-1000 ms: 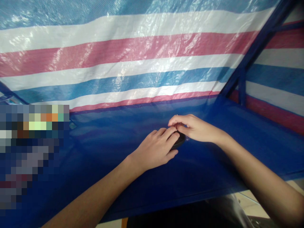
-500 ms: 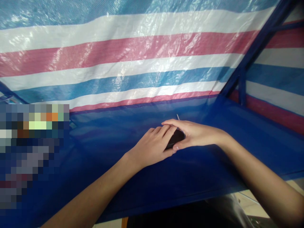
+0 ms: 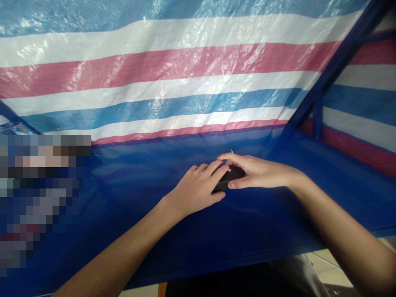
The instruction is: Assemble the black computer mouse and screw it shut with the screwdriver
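A black, rounded object shaped like a computer mouse (image 3: pixel 236 172) is held between my two hands, low over the blue table cover. My left hand (image 3: pixel 201 185) grips its left side, with fingers laid over the top and the thumb at the near edge. From the right, my right hand (image 3: pixel 247 169) closes around the other end, thumb in front and index finger behind. A thin, pale, stick-like piece (image 3: pixel 232 152) pokes up behind my right hand; its lower part is hidden. My fingers cover much of the black object.
A shiny blue cover (image 3: pixel 148 255) spreads over the table. Behind it hangs a striped plastic sheet (image 3: pixel 173 62), with a dark blue frame post (image 3: pixel 331 70) at the right. Things at the left are blurred into blocks. Pale floor shows below the table's front edge.
My right hand has shifted slightly to the right, and more of the black object shows between the hands. My left thumb has come away from the right thumb. The view has tilted a little.
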`<state>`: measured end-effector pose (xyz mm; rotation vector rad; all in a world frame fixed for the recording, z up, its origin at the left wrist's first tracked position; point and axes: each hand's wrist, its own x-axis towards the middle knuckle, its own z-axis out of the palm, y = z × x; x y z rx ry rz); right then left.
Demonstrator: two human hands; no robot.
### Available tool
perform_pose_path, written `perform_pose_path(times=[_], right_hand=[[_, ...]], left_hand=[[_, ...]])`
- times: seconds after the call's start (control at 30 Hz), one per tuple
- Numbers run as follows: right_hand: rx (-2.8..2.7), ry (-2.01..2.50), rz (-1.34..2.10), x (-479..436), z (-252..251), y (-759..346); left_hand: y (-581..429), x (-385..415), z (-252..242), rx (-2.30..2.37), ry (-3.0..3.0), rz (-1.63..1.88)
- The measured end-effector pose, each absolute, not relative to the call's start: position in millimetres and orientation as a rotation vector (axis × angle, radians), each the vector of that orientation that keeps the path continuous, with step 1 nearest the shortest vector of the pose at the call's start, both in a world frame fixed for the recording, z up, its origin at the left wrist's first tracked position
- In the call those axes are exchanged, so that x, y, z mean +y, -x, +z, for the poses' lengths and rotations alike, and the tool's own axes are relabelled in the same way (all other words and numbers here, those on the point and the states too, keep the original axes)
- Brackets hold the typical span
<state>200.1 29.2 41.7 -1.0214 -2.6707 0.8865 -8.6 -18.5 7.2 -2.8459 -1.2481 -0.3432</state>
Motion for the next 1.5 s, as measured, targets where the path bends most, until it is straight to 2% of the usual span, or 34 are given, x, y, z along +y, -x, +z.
perform_pose_path(times=[0.33,0.87,1.27,1.5], right_hand=[[-2.651,0.973,0.888,28,42,-198],[-2.675,0.955,0.870,28,45,-200],[-2.502,0.995,0.964,30,44,-200],[-2.506,0.898,0.767,31,39,-199]], left_hand=[[10,-18,8,-1.244,2.828,-0.309],[8,-18,15,-1.346,2.877,-0.455],[10,-14,22,-1.671,2.866,-0.765],[15,-5,12,-1.917,2.920,-1.229]])
